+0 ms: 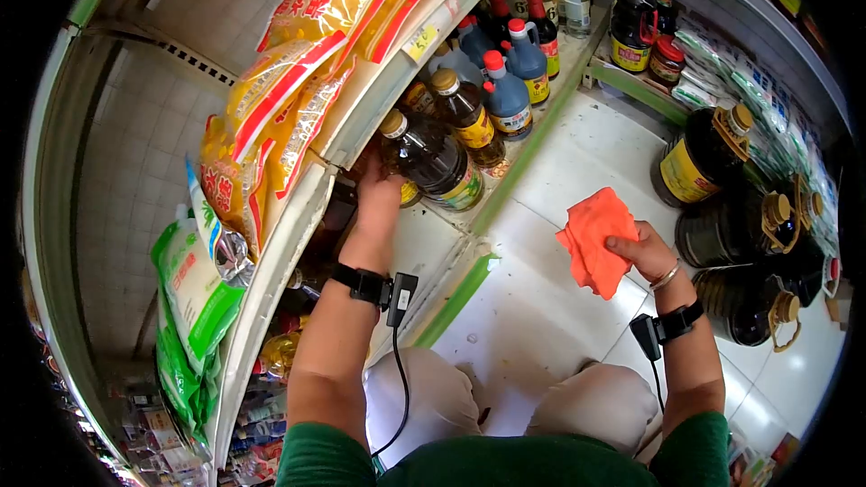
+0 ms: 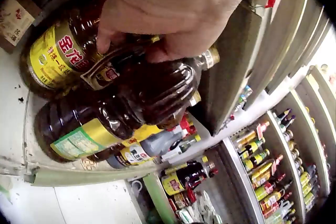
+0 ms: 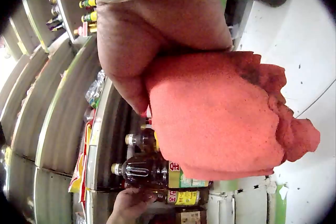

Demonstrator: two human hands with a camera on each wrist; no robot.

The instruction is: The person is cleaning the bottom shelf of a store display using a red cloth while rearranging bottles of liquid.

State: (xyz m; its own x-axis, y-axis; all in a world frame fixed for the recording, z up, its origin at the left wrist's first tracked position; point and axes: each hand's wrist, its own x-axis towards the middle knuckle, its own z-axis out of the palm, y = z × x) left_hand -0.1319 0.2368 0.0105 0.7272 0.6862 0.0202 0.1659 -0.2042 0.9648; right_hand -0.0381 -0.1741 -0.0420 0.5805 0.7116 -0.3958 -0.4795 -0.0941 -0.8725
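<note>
My left hand (image 1: 379, 191) reaches into the lower shelf, behind a large dark oil bottle (image 1: 426, 158) with a green and yellow label. In the left wrist view its fingers curl at the upper part of a second oil bottle (image 2: 55, 58), which has a yellow label with red lettering. Both bottles stand side by side on the white shelf board, and the hand hides the second one's neck. My right hand (image 1: 651, 254) holds a folded orange-red cloth (image 1: 594, 239) over the floor, thumb on top. Dark smudges mark the cloth in the right wrist view.
Vinegar or sauce bottles (image 1: 510, 99) with red caps line the shelf beyond. An upper shelf edge (image 1: 307, 207) overhangs my left forearm, with yellow bags (image 1: 262, 99) on it. Large dark jugs (image 1: 699, 162) stand on the tiled floor at right. A green-edged ledge (image 1: 451, 302) borders the lower shelf.
</note>
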